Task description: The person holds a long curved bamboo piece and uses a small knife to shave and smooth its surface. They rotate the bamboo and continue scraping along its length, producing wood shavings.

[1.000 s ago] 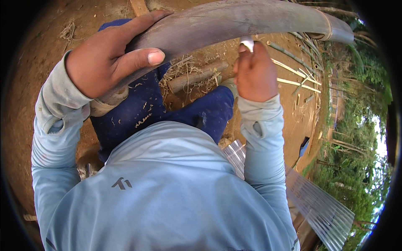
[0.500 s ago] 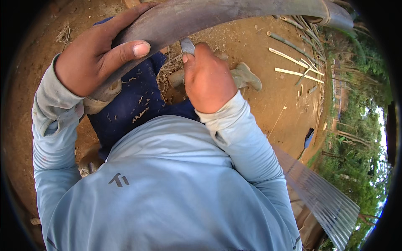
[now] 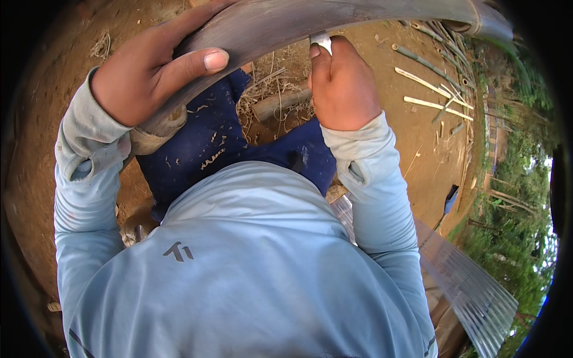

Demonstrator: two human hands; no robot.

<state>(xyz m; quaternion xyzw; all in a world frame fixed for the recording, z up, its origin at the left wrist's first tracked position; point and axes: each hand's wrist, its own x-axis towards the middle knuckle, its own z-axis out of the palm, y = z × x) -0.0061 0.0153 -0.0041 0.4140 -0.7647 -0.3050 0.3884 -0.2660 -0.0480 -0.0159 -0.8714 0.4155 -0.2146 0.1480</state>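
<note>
A thick, dark bamboo pole (image 3: 286,27) crosses the top of the view, curved by the lens, with a ring-like node towards its right end. My left hand (image 3: 155,71) is wrapped round its left part, the thumb lying along the near side. In my right fist (image 3: 346,83) is a knife; only a short stretch of its metal blade (image 3: 321,40) shows, and the handle is hidden in the fingers. The blade meets the pole's near edge, right of my left hand. Under the pole are my dark blue trousers (image 3: 197,140), with pale shavings on them.
Loose fibrous shavings (image 3: 262,89) and a short log (image 3: 280,102) lie on the brown soil beyond my knees. Pale split strips (image 3: 439,107) and several bamboo poles (image 3: 421,62) lie at the right. A corrugated sheet (image 3: 471,292) is at the lower right, trees behind.
My right hand has moved right and slightly farther away along the pole with the knife. My left hand keeps its grip on the pole. The whole view has shifted a little.
</note>
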